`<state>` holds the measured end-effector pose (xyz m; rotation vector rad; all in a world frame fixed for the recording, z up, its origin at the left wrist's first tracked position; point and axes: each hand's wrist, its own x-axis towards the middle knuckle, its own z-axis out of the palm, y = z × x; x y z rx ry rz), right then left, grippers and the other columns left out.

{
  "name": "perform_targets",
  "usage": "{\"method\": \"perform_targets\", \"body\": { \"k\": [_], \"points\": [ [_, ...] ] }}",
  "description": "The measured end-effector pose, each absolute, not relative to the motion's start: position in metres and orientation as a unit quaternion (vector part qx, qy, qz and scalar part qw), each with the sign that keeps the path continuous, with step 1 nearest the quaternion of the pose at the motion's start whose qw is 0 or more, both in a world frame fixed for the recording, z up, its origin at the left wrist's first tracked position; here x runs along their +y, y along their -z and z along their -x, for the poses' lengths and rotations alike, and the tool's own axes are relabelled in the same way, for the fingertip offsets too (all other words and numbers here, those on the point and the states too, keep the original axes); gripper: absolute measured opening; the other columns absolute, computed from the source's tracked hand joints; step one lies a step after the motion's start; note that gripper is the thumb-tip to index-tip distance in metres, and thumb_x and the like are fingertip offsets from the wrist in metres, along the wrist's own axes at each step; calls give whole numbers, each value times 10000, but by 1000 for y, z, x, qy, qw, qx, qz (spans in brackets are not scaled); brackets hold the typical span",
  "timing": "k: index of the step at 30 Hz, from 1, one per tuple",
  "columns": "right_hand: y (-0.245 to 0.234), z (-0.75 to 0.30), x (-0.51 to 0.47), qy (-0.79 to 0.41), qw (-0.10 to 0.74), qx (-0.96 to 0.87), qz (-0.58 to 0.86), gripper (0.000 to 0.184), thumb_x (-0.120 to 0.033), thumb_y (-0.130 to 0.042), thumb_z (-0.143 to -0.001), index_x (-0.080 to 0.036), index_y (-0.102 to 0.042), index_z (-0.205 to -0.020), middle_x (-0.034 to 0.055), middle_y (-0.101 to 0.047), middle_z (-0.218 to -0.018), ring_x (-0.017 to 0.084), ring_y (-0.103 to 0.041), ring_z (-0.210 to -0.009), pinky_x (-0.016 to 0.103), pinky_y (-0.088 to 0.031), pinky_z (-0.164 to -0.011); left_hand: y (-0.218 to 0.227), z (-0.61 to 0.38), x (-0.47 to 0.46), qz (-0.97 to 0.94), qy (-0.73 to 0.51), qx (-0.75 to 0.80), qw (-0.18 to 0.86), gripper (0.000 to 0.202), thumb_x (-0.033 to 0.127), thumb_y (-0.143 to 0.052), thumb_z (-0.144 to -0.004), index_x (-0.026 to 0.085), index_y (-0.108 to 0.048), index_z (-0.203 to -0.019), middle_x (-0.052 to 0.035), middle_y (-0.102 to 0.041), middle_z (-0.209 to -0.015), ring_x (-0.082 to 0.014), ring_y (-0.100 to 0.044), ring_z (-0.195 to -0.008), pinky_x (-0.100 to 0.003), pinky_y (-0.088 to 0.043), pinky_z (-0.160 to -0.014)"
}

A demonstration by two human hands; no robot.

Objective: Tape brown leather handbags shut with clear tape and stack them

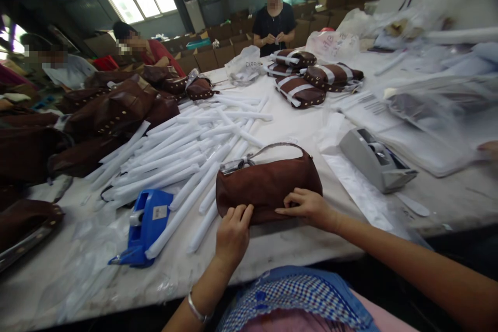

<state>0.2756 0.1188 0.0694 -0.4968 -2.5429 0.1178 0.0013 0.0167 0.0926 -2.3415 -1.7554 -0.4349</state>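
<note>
- Left hand (232,233): fingers curled against the brown bag (268,184) edge; grip unclear.
- Right hand (307,207): fingers open, flat; we should press evenly, steadying it.

Blue tape dispenser (146,225) beside white paper rolls (182,150); grey dispenser (375,158) (right side); wrapped bags (307,80) beyond.

White rolls (187,161) crowd left of bag (268,184); bare strip right, before grey dispenser (375,161).
</note>
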Motion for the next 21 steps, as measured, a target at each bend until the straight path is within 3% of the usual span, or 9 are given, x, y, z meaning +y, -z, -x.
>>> {"method": "perform_targets", "body": {
  "k": [2, 4, 6, 8, 15, 18, 21],
  "points": [
    [-77, -275, 128, -61, 246, -951, 180, 556, -49, -506, -900, -426, -621, -1293, -6, -656, -949, 141, -517, -787, 265, -438, -706, -109, -10, 29, 800, 98, -587, 78, 750, 42, -566, -787, 228, -392, -1493, -83, -644, -1118, -239, -590, -982, -343, -540, -800],
    [-82, -274, 134, -75, 228, -954, 179, 578, -32, -511, -873, -418, -631, -1285, -2, -649, -951, 146, -512, -796, 262, -436, -700, -117, -19, 44, 822, 79, -557, 88, 836, 47, -568, -794, 287, -283, -1543, -123, -561, -1346, -291, -542, -1195, -428, -520, -926],
    [-84, -273, 135, -79, 222, -955, 179, 571, -36, -521, -865, -403, -633, -1289, 3, -647, -950, 150, -508, -793, 267, -436, -701, -112, -25, 57, 844, 77, -519, 110, 815, 51, -544, -826, 329, -272, -1542, -135, -369, -1562, -357, -372, -1406, -578, -423, -1053],
    [-80, -273, 133, -59, 240, -952, 179, 540, -56, -522, -888, -390, -625, -1299, 5, -653, -949, 151, -509, -785, 276, -438, -711, -99, -27, 64, 852, 82, -501, 126, 784, 64, -520, -864, 355, -259, -1544, -127, -245, -1633, -389, -238, -1483, -675, -332, -1094],
    [-38, -275, 124, 88, 325, -927, 167, 418, -144, -554, -964, -353, -598, -1322, -11, -689, -927, 126, -550, -772, 281, -436, -722, -56, -32, 51, 827, 143, -522, 154, 819, 143, -622, -869, 429, -236, -1532, -127, -203, -1645, -436, -185, -1493, -731, -296, -1096],
    [-58, -275, 126, 43, 308, -936, 162, 388, -151, -525, -954, -334, -638, -1277, 13, -693, -940, 141, -566, -780, 297, -455, -719, -61, -32, 55, 826, 145, -527, 137, 824, 126, -627, -864, 436, -247, -1526, -118, -176, -1651, -424, -196, -1493, -719, -306, -1100],
    [-104, -273, 126, -61, 275, -945, 163, 297, -280, -561, -938, -283, -684, -1209, 42, -706, -967, 170, -610, -834, 336, -500, -780, -70, -30, 63, 833, 140, -521, 121, 834, 86, -608, -859, 440, -246, -1522, -115, -172, -1651, -413, -222, -1488, -709, -338, -1085]
  ]
}}
